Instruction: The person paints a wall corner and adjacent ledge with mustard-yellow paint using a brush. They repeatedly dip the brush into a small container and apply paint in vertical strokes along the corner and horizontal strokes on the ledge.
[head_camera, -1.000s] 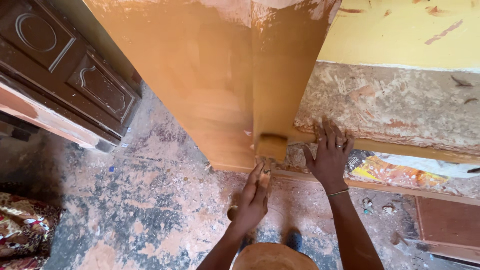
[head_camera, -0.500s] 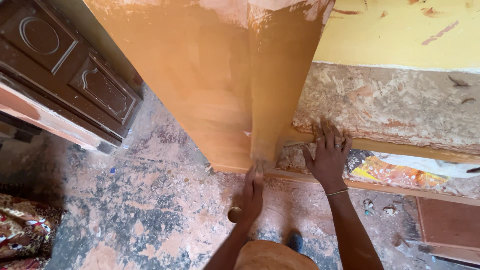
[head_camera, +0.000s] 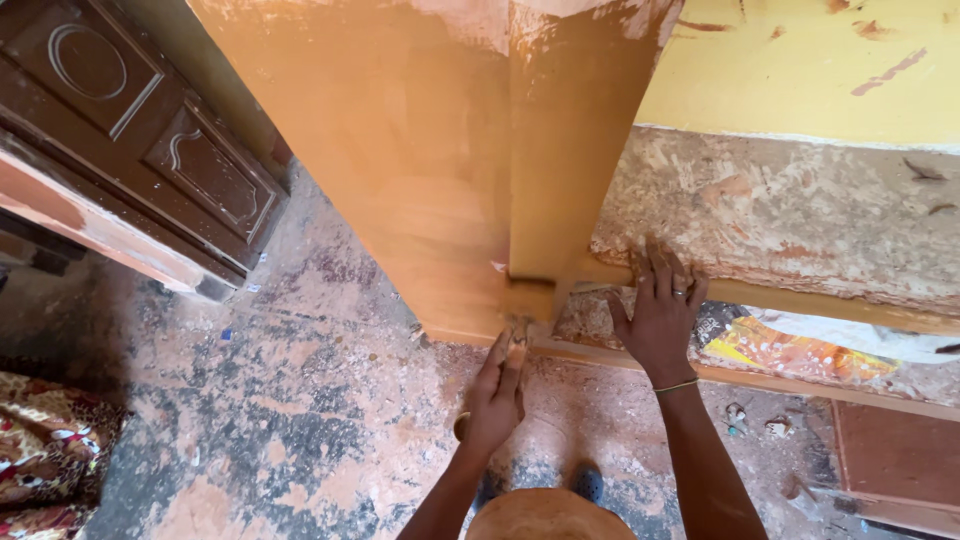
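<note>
Floor: rough concrete floor (head_camera: 250, 420), mottled grey and smeared with orange-brown dust and dried paint; small scraps lie near the right edge.
Background: dark carved wooden door panel (head_camera: 130, 130) leans at the upper left; a yellow wall (head_camera: 800, 60) with a scraped, bare lower band runs along the right.
Workpiece: tall orange-painted wooden post (head_camera: 570, 160) stands upright, joined to a low rail (head_camera: 780, 295) of the same colour running right.
Left hand: left hand (head_camera: 495, 395) is closed around the handle of a paintbrush (head_camera: 525, 305), bristles pressed against the foot of the post, seemingly to work colour into the lowest corner.
Right hand: right hand (head_camera: 660, 315) is empty, fingers spread flat on the rail just beside the post, apparently bracing the body while leaning down; a ring and a thin bracelet show.
Container: round orange-stained vessel (head_camera: 545, 518) sits at the bottom edge between the forearms; its contents cannot be made out.
Other items: patterned fabric (head_camera: 50, 450) at lower left; crumpled printed bag (head_camera: 790, 345) under the rail.
</note>
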